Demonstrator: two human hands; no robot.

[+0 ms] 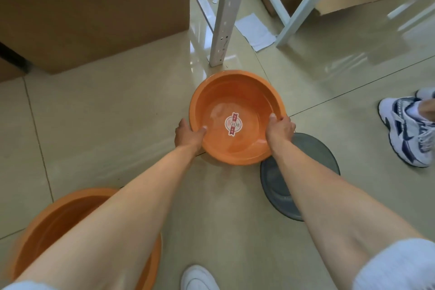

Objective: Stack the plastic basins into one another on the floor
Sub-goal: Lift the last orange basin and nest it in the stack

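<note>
An orange basin (226, 92) with a round sticker on its bottom is held in the middle of the view, above the tiled floor. My left hand (188, 134) grips its left rim, thumb inside. My right hand (280, 128) grips its right rim. A dark grey basin (313, 155) sits on the floor just right of and below it, partly hidden by my right forearm. A larger orange basin (58, 216) rests on the floor at the lower left, mostly covered by my left forearm.
A big cardboard box (94, 19) stands at the upper left. A white metal table leg (223, 19) stands right behind the held basin; more white frame bars and flattened cardboard lie at the upper right. Another person's sneaker (407, 129) is at the right. My white shoe (197, 278) shows at the bottom.
</note>
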